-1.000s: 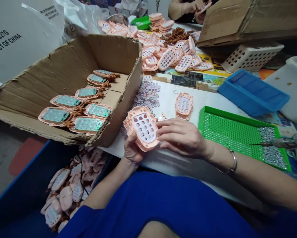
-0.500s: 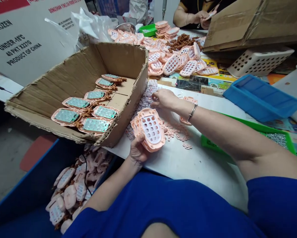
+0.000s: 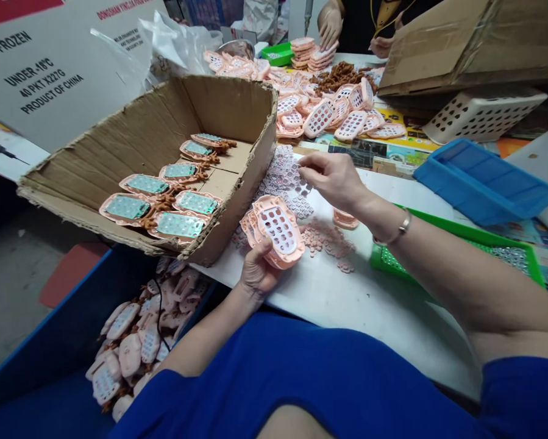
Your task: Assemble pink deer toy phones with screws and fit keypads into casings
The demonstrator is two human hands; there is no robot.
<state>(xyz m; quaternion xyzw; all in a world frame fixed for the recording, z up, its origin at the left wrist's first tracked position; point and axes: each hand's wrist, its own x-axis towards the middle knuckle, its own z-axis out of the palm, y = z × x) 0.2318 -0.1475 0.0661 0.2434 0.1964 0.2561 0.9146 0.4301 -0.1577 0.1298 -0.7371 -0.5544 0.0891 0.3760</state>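
Note:
My left hand grips a small stack of pink plastic casings, thumb at the front. The top casing faces up, with a white panel full of round holes. Above the tabletop, my right hand has thumb and fingers pinched together; anything between them is too small to make out. Just left of that hand lies a heap of pale button pieces. Small pink button pieces are scattered below it, right of the stack. Another pink casing rests on the table, partly hidden by my right arm.
A cardboard box at left holds several casings with green circuit boards. A blue bin below contains finished-looking pink pieces. Right are a green tray of screws and a blue tray. Across the table, a person's hand touches stacked casings.
My right hand has lifted away from the pale button heap and moved right, fingers pinched. My left hand keeps the stack almost in place. The other person's hand has reached to the stacked casings.

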